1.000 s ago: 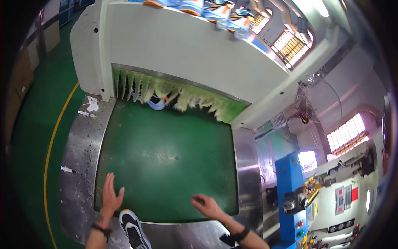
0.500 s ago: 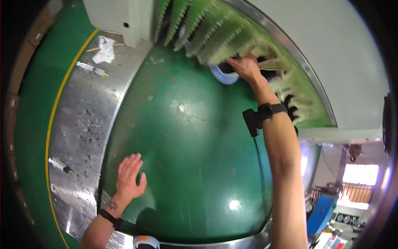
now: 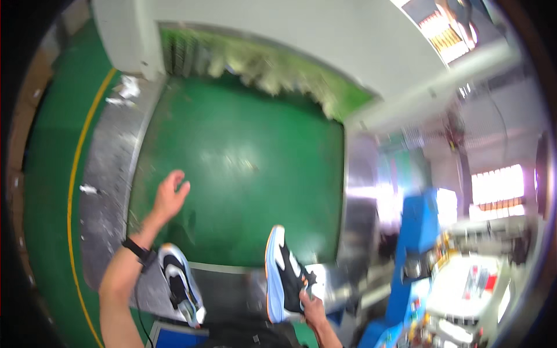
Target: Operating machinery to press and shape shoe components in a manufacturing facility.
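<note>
Low in the view, right of the middle, my right hand [image 3: 314, 308] is closed on a sneaker [image 3: 283, 275] with a black and white upper and a pale blue sole. The shoe is tilted with its sole side to the left and its toe pointing away from me. Over the left part of the green belt [image 3: 261, 197] hovers my left hand [image 3: 170, 196], fingers apart and holding nothing. A second, similar sneaker [image 3: 178, 283] lies beside my left forearm at the near metal edge.
A fringed pale green curtain [image 3: 270, 72] hangs across the far opening of a light grey housing [image 3: 272, 23]. On the metal ledge [image 3: 110, 151] to the left lie a syringe [image 3: 89, 189] and white paper [image 3: 129, 87]. Blue machinery [image 3: 419, 229] stands at right.
My right hand has come back from the fringed curtain toward me and now grips a sneaker. The view has shifted, and the left hand stays spread over the belt.
</note>
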Tool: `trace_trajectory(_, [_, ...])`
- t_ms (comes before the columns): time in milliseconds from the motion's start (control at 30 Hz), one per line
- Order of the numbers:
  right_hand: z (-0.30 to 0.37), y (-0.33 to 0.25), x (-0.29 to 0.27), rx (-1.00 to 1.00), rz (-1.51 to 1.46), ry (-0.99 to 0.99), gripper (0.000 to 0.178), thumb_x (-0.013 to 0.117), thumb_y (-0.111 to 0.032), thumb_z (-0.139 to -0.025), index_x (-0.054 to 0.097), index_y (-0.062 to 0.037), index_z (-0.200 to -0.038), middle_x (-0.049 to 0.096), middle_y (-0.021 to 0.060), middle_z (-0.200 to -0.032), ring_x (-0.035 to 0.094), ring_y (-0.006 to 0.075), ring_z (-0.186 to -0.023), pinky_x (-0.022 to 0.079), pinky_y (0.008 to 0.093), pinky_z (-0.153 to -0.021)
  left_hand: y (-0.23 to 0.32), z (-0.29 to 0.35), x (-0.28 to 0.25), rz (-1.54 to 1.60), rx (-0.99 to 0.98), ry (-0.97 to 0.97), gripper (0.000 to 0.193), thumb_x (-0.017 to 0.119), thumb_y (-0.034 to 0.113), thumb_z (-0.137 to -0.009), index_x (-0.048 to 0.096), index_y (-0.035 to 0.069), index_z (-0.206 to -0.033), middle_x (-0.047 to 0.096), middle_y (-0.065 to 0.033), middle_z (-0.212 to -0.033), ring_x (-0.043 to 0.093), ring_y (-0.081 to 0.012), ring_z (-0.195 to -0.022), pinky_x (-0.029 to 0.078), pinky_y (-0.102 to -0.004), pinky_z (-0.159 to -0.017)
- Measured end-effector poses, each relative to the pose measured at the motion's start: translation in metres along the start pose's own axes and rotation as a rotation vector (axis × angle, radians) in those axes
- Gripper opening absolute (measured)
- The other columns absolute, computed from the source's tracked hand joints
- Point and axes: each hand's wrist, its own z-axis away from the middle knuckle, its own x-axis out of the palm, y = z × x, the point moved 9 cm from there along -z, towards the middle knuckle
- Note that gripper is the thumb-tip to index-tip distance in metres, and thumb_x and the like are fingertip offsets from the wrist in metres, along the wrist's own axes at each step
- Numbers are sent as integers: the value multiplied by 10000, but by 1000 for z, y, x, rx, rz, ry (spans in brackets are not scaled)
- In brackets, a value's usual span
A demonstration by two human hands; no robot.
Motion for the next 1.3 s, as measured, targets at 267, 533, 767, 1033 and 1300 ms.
trace_trajectory(267, [140,-8,-125,-443,-309,239,534,739,-419,-733,618,59,-938,637,133,-691,594,195,-602,485,349,-596,229,235,213,849,-70,-778,836,649,328,-843,169,63,-1474,348,-146,-1426,355,-257,-1318,286,-380,-1084])
trace_trajectory(533, [245,54,-220,-1190,-568,614,475,666,-286,-848,556,23,-1192,600,230,-1133,610,340,-1040,505,394,-846,314,369,266,1191,-139,-1044,715,552,505,-861,392,28,-1370,467,-181,-1357,522,-318,-1186,432,-476,-1005])
trace_trajectory(767, [225,139,-284,-1078,-566,249,240,618,-103,-877,651,-45,-1108,692,163,-874,692,240,-767,546,350,-691,337,529,354,1133,-708,-1459,786,457,706,-810,494,69,-1268,595,-190,-1125,606,-329,-1001,521,-432,-835])
trace_trajectory(1033, [183,183,-306,-943,-594,156,272,583,-275,-929,681,-35,-1012,667,123,-742,635,114,-640,521,290,-634,325,548,384,807,-1018,-1124,863,439,747,-777,506,-6,-1195,578,-220,-1057,634,-303,-827,550,-420,-674])
trace_trajectory(1300, [166,225,-245,-509,-881,71,980,744,-397,-749,192,30,-1436,463,260,-1334,484,320,-1221,376,373,-1033,352,469,414,846,-401,-1265,618,524,435,-902,412,23,-1349,534,-164,-1281,555,-304,-1128,443,-431,-992])
